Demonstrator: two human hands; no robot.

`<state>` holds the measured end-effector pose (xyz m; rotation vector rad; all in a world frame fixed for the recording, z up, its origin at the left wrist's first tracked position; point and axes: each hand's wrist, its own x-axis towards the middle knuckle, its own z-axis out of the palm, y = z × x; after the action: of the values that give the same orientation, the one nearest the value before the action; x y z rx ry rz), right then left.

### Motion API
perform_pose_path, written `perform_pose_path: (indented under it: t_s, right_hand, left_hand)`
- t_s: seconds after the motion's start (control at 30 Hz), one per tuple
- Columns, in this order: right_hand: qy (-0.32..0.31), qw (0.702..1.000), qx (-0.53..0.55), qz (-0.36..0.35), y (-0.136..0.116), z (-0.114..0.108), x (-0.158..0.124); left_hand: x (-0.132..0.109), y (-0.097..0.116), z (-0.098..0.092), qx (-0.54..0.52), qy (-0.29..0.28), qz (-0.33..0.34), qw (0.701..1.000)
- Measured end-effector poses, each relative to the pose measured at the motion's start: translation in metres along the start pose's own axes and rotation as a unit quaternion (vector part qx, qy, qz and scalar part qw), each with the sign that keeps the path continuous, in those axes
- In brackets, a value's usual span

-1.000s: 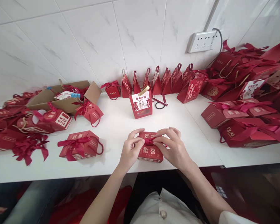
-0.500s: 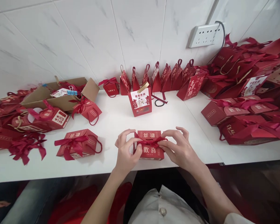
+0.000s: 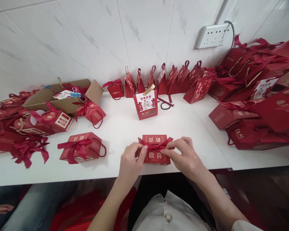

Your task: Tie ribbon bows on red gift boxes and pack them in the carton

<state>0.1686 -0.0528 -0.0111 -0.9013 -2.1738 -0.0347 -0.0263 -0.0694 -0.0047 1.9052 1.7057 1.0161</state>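
Note:
A red gift box (image 3: 157, 159) with pale gold characters lies at the table's front edge, between my hands. Across its top runs a dark red ribbon (image 3: 156, 146) tied in a bow, its two ends spreading outward. My left hand (image 3: 132, 158) pinches the ribbon at the bow's left side, thumb against forefinger. On the other side my right hand (image 3: 185, 154) has thumb and forefinger closed on the ribbon's right part. The exact spot gripped is partly hidden by my fingers. Left of my hands sits a similar red box (image 3: 91, 149) with a bow and cord handle.
Several triangular red boxes (image 3: 172, 80) line the wall behind a red box with a white label (image 3: 146, 104). A cardboard box (image 3: 50, 96) and loose bows (image 3: 30, 149) are at left. Red boxes (image 3: 219, 117) pile up at right. Another person's hand (image 3: 1, 210) shows lower left.
My fingers have shifted slightly on the bow, and its ends now show above them. At far right a red package has come into view over the pile. The other person's hand shows more.

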Motion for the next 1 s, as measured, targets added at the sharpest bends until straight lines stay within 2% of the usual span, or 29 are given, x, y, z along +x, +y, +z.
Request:
perform_pose_path:
  t_s: [0.1,0.17,0.27,0.37,0.43,0.63,0.77,1.0]
  right_hand:
    - [-0.033,0.999,-0.002,-0.014,0.001,-0.005,-0.001]
    - [-0.028,0.999,0.032,0.010,-0.003,-0.007,-0.001]
    - [0.005,0.984,0.095,0.147,-0.013,-0.007,0.000]
    - [-0.040,0.953,0.115,0.279,-0.023,-0.006,0.001]
    - [-0.078,0.937,0.126,0.316,-0.028,-0.004,0.003]
    - [-0.114,0.877,0.207,0.419,-0.025,0.004,0.012]
    - [-0.114,0.843,0.288,0.440,-0.019,0.006,0.013]
    - [-0.099,0.831,0.340,0.428,-0.011,0.008,0.007]
  left_hand:
    - [-0.005,0.000,0.002,-0.039,-0.022,-0.063,0.997]
    - [-0.007,0.001,0.004,-0.061,-0.022,-0.080,0.995]
    - [-0.009,0.003,0.007,-0.087,-0.020,-0.096,0.991]
    - [-0.009,0.004,0.009,-0.097,-0.014,-0.097,0.990]
    - [-0.010,0.004,0.010,-0.098,-0.007,-0.092,0.991]
    - [-0.010,0.005,0.011,-0.132,0.001,-0.102,0.986]
    - [-0.008,0.004,0.011,-0.180,-0.008,-0.133,0.975]
    - [-0.004,-0.003,0.008,-0.235,-0.049,-0.158,0.958]
